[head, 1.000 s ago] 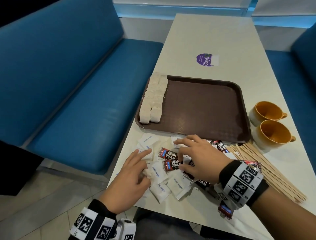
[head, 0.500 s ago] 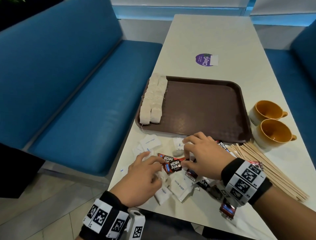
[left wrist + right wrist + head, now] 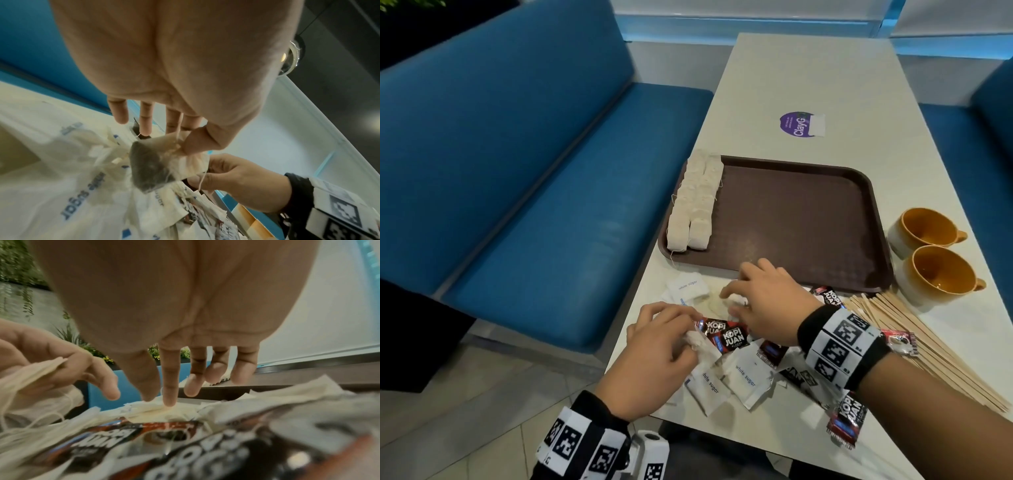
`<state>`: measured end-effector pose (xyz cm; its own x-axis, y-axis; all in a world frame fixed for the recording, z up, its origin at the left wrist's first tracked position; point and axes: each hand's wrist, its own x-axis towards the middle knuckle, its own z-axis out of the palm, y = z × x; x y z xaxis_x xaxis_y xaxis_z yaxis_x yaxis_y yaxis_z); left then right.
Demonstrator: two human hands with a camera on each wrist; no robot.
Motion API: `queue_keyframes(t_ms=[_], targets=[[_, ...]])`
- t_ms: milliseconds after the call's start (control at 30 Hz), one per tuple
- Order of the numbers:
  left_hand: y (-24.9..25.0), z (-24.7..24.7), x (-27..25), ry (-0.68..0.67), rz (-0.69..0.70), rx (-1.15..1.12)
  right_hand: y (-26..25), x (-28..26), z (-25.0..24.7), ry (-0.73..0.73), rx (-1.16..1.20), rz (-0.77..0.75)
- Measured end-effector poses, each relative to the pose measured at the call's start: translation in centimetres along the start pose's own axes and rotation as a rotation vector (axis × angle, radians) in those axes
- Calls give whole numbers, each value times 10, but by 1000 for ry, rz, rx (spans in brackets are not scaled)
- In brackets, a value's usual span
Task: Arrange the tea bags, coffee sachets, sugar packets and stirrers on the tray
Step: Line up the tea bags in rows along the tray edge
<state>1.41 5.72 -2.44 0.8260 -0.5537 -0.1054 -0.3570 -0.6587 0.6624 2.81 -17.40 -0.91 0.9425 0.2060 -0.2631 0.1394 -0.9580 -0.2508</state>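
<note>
**Booth table, refreshment items: partly sorted**

A pale table [image 3: 808,78] is set between blue upholstered benches [image 3: 524,178]. On its far half a round purple sticker [image 3: 796,124] marked "ClayG" is fixed.

Items, left to right:

- Tea bags [image 3: 694,205]: laid in two overlapping rows along the left edge of the brown tray [image 3: 801,222]; strings are seen trailing over the rim.
- Left hand [image 3: 654,356]: placed over the loose pile near the table's front edge. One tea bag [image 3: 156,164] is pinched between thumb and forefinger, the other fingers being extended.
- Sugar packets [image 3: 726,380]: white, printed "white sugar" in blue; several are scattered under and around both hands, one [image 3: 686,287] lying just short of the tray's near rim.
- Coffee sachets [image 3: 726,337]: red and black, printed "KOPI JUAN"; they are mixed into the pile between the hands, with others beside and below the right wrist.
- Right hand [image 3: 770,303]: spread, fingers straight, fingertips [image 3: 169,400] pressed on a pale paper packet just in front of the tray; nothing is gripped.
- Wooden stirrers [image 3: 914,339]: fanned in a bundle on the table to the right of the pile.
- Two ochre cups [image 3: 931,253]: stood beside the tray's right edge.
</note>
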Motion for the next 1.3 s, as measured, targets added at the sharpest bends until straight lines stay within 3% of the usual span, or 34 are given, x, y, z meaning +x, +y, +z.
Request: queue_keyframes(t_ms=[267,500,767,1000,1167,1300], targets=[[0,-6,-2,119,-28,-169,-11,30,-2,-60,-51,79],[-2,-15,-3,301,-116,-265,-12,30,-3,-12,28,67],[10,-12,-1,325,15,-377,-9,-4,-36,209,499,-6],[16,-10,13,281,123,-700,-23,-17,-46,264,988,-141],[16,-15,13,379,131,-872,-29,-18,-52,297,932,-194],[15,-23,11,470,100,-835,-33,-13,-55,300,905,-201]])
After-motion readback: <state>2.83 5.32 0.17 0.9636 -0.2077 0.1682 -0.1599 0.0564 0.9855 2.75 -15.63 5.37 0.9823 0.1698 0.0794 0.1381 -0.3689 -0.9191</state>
